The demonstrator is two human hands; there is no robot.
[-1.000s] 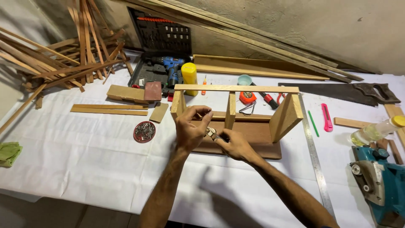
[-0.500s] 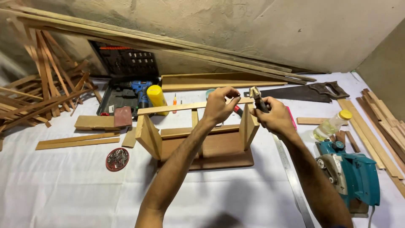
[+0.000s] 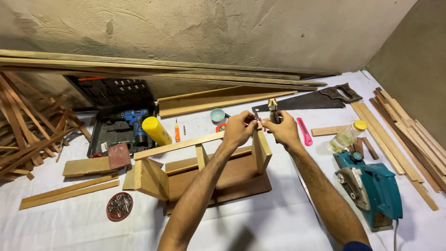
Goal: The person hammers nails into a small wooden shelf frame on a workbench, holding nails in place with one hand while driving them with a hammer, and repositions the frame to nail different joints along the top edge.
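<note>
Both hands met above the right end of the wooden frame [image 3: 204,160], which stood on the white-covered bench [image 3: 69,227]. Left hand [image 3: 238,130] — fingers pinched narrow on something small at the top rail's end, too small to tell. Right hand [image 3: 281,130] closed around pliers [image 3: 273,109], head pointing up. Handsaw [image 3: 306,100] lay just behind; electric planer [image 3: 371,186] to the right; round tin of nails [image 3: 119,206] near the frame's left end.

both arms outstretched, left hand [image 3: 238,131] and right hand [image 3: 281,130] fingers pinched.
</note>
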